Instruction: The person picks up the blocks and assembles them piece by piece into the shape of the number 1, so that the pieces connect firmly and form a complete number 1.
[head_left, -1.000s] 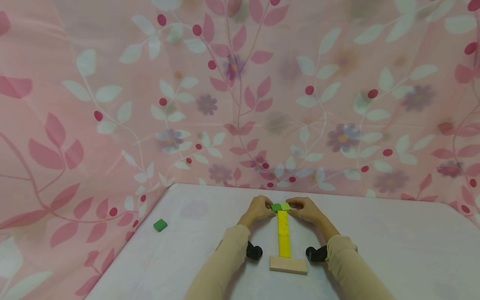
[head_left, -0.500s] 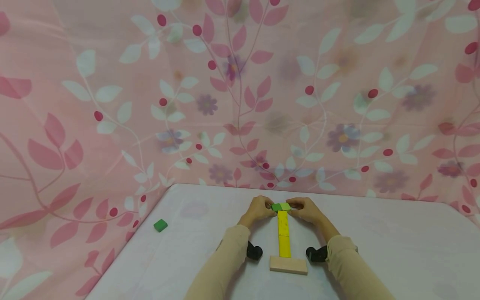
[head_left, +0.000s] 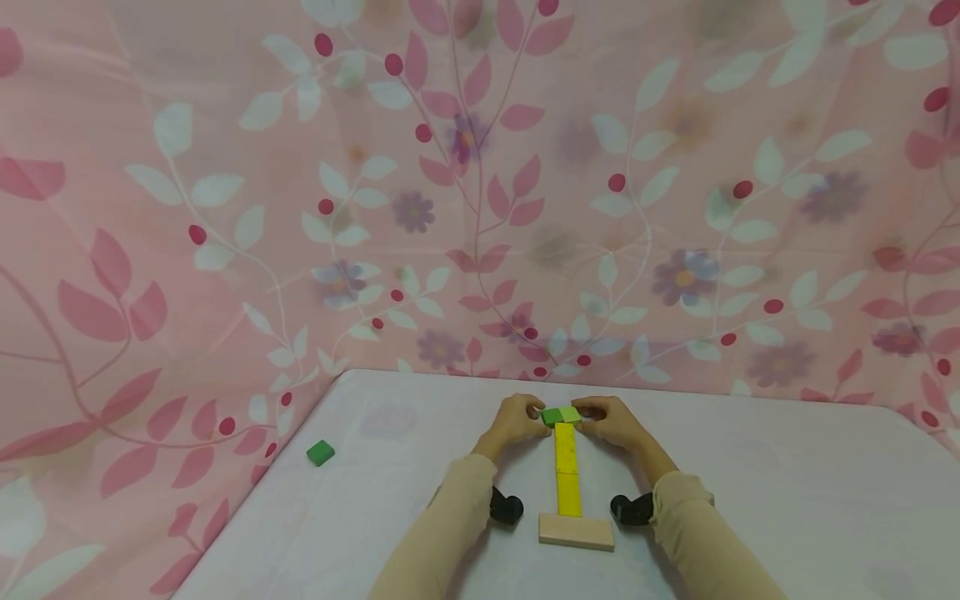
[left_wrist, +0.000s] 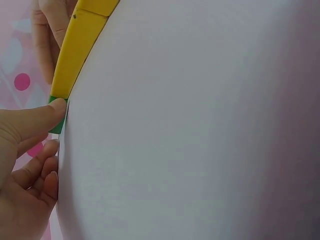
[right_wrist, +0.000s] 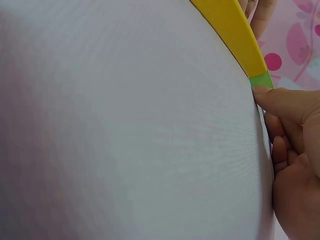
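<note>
At the far end of a line of two yellow blocks, a dark green block (head_left: 551, 416) and a light green block (head_left: 570, 414) lie side by side. My left hand (head_left: 517, 417) pinches the dark green one; in the left wrist view its thumb (left_wrist: 56, 107) lies on that block's edge. From the other side my right hand (head_left: 611, 419) pinches the light green block, its thumb (right_wrist: 272, 97) showing at the edge. The far yellow block (head_left: 566, 446) meets the near yellow block (head_left: 569, 493) end to end. A plain wooden plank (head_left: 576, 532) lies crosswise at the near end.
Another green block (head_left: 321, 452) lies alone on the left of the white-covered table (head_left: 405, 492). Behind it hangs a pink floral cloth (head_left: 480, 183). Black wrist mounts (head_left: 506, 506) stick inward from both sleeves, on either side of the yellow blocks.
</note>
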